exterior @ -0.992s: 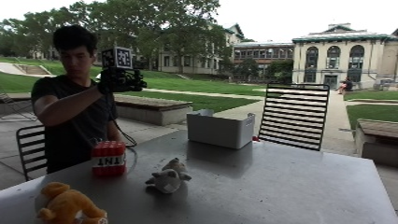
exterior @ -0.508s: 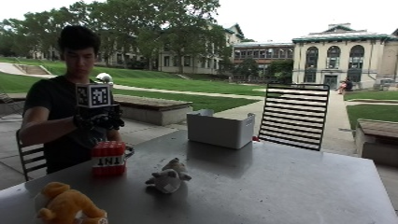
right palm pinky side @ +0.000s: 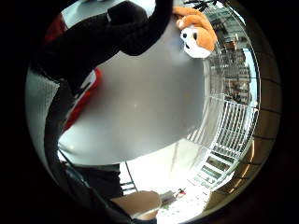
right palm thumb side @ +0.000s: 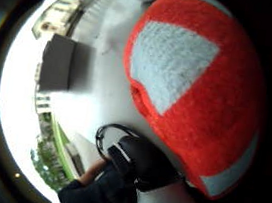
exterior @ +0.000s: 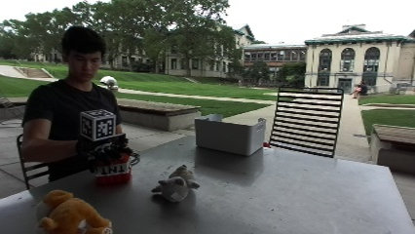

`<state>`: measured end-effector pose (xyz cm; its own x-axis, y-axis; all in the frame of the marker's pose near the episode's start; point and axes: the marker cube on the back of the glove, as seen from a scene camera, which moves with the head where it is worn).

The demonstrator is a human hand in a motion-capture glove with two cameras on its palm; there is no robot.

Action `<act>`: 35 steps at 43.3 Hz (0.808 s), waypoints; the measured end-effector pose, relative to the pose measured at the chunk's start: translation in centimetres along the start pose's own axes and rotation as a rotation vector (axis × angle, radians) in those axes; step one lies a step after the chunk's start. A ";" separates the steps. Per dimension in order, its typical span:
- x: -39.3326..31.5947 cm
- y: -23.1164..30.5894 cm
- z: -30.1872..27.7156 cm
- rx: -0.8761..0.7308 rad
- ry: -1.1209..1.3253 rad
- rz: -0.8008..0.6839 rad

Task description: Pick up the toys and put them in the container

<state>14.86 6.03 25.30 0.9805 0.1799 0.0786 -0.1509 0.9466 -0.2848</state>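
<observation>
In the outside view my gloved right hand [exterior: 103, 148] sits on top of a red block toy marked TNT [exterior: 113, 174] at the table's left side, fingers curled over its top. The red toy [right palm thumb side: 193, 89] fills the thumb side palm view, with the gloved thumb [right palm thumb side: 143, 163] against it. A grey plush animal [exterior: 174, 184] lies mid-table to the right of the hand. An orange plush animal [exterior: 68, 214] lies at the near left corner, and the orange plush [right palm pinky side: 196, 28] also shows on the tabletop in the little finger side view. The grey container [exterior: 230, 134] stands open-topped at the far edge.
The grey metal table [exterior: 292, 195] stretches bare to the right. A black slatted chair [exterior: 308, 119] stands behind the container. The person sits in a chair at the left edge; the bare hand stays below the tabletop, out of sight.
The gloved hand has come down from chest height, lower at each frame, and now rests on the red TNT toy. The toys and container have not moved.
</observation>
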 end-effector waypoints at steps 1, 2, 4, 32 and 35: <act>0.0 -0.1 0.2 0.001 -0.002 0.002; 0.1 -0.1 0.5 0.006 -0.002 0.003; 0.2 -0.2 1.2 0.015 -0.005 0.005; -0.9 -1.8 3.5 0.102 -0.025 0.002; -1.1 -1.9 3.4 0.115 -0.052 -0.007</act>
<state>13.62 4.91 29.04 0.9742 0.1844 0.1300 -0.1608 0.9717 -0.1731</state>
